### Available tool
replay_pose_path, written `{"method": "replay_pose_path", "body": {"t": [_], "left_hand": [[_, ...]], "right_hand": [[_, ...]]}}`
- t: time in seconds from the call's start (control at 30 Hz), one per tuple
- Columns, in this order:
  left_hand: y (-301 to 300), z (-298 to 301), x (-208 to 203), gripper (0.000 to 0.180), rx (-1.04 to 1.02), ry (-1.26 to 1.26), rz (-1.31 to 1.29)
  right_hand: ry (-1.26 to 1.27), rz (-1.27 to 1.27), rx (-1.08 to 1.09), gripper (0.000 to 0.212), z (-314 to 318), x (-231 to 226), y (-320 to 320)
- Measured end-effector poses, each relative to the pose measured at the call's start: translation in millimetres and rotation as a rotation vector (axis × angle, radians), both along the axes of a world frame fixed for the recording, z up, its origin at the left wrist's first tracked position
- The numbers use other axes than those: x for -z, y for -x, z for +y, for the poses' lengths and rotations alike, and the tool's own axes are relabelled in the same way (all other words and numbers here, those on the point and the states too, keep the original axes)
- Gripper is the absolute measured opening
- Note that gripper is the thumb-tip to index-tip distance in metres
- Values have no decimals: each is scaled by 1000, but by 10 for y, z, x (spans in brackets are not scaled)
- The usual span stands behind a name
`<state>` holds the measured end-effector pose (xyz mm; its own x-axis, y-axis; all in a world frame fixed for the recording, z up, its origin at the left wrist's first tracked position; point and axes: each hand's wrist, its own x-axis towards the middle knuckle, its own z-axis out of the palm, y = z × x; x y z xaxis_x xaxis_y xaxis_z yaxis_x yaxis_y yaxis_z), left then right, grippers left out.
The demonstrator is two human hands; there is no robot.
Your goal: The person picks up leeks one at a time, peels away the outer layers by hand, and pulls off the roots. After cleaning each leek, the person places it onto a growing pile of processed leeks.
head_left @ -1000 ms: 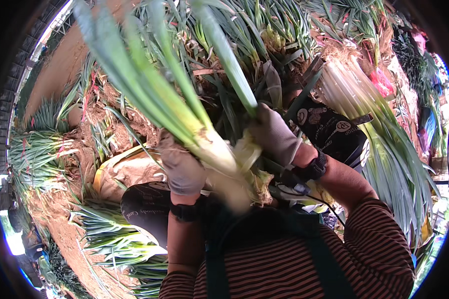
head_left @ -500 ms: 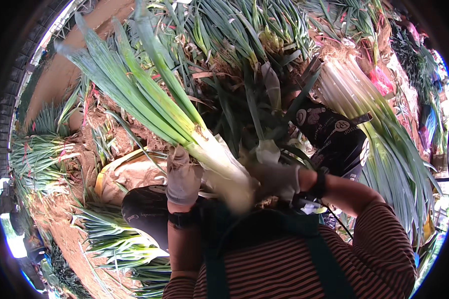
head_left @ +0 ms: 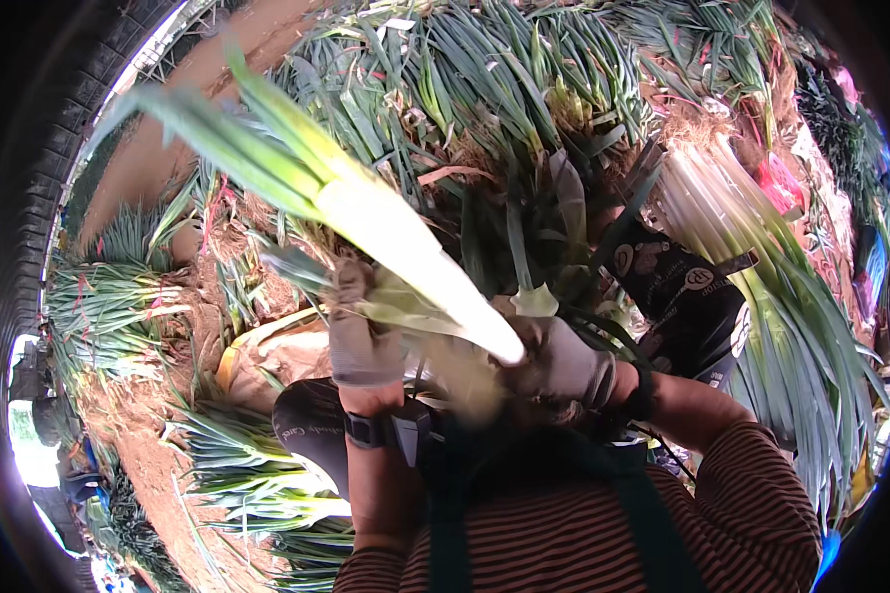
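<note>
A thick leek [head_left: 396, 232] slants up and left in front of me. Its white stalk is bare and bright, and the green leaves are smeared by motion. At the lower end of the stalk, my right hand [head_left: 571, 364], in a pale work glove, is closed round the root end; its fingertips are in shadow. My gloved left hand [head_left: 359, 326] is closed beside the stalk on a loose, pale outer leaf [head_left: 405, 303], which hangs partly apart from the leek. A blurred pale strip [head_left: 463, 381] dangles below the stalk.
Whole leeks [head_left: 465, 69] lie piled ahead. On the right, a large bundle [head_left: 732, 227] rests with its roots away from me. More leeks [head_left: 257, 484] lie on brown soil at left, near a tan sack [head_left: 277, 361]. A pink bag [head_left: 779, 186] lies far right.
The leek's white stalk is now more exposed, and an outer leaf has come away in my left hand. The leafy end has swung. My right hand stays at the root end.
</note>
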<state>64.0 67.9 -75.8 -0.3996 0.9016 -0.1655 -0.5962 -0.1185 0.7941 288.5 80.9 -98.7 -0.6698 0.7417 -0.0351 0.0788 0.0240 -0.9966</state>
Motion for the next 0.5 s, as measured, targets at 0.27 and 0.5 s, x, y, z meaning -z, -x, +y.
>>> {"method": "replay_pose_path", "body": {"t": [0.27,0.5], "left_hand": [[-208,-414,1139,43,543,179,947],[114,-81,311,71,-106,39,185]], "right_hand": [[-443,-199,50,33,184,-333,28],[-406,-227,-143,36,316,-384,-111]]}}
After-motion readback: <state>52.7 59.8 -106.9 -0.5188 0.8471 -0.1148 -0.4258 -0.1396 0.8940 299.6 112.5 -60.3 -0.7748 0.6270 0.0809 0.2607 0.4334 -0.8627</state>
